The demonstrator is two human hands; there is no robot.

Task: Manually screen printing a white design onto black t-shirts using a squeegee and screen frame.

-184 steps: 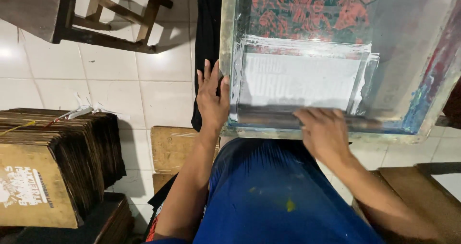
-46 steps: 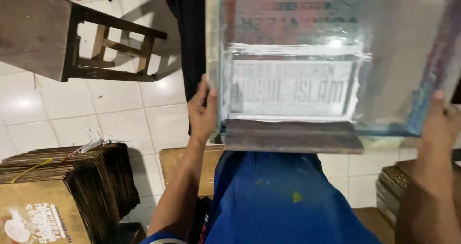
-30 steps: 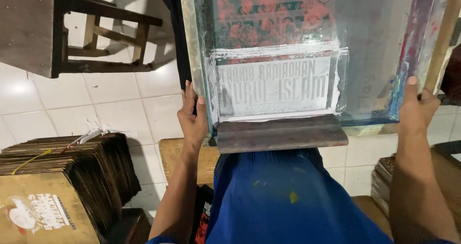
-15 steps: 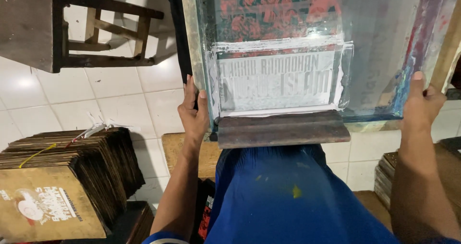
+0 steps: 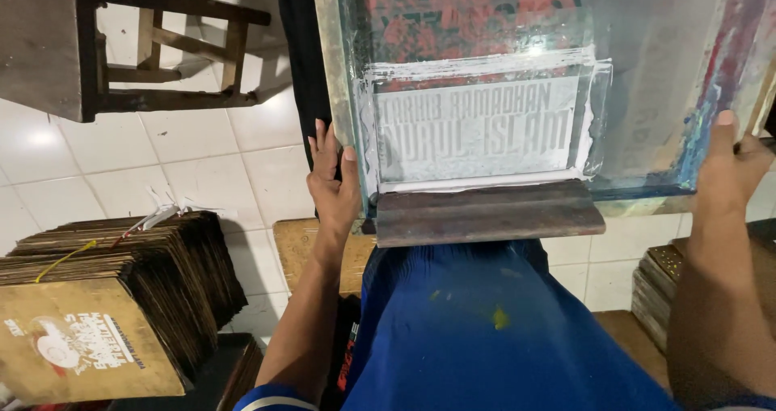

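Near: squeegee (image 5: 489, 213) rests loose on the raised printing screen (image 5: 647, 96) at its near edge. Left hand (image 5: 333, 186) and right hand (image 5: 731, 164) each clench a side rail. Risk: tilting lets the squeegee slide off, smearing white ink.

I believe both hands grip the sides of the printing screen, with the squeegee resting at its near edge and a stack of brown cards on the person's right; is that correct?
Not quite: the head view shows the stack of brown cards on the person's left, not right. The rest holds: the left hand and right hand grip the sides of the screen, and the squeegee rests at its near edge.
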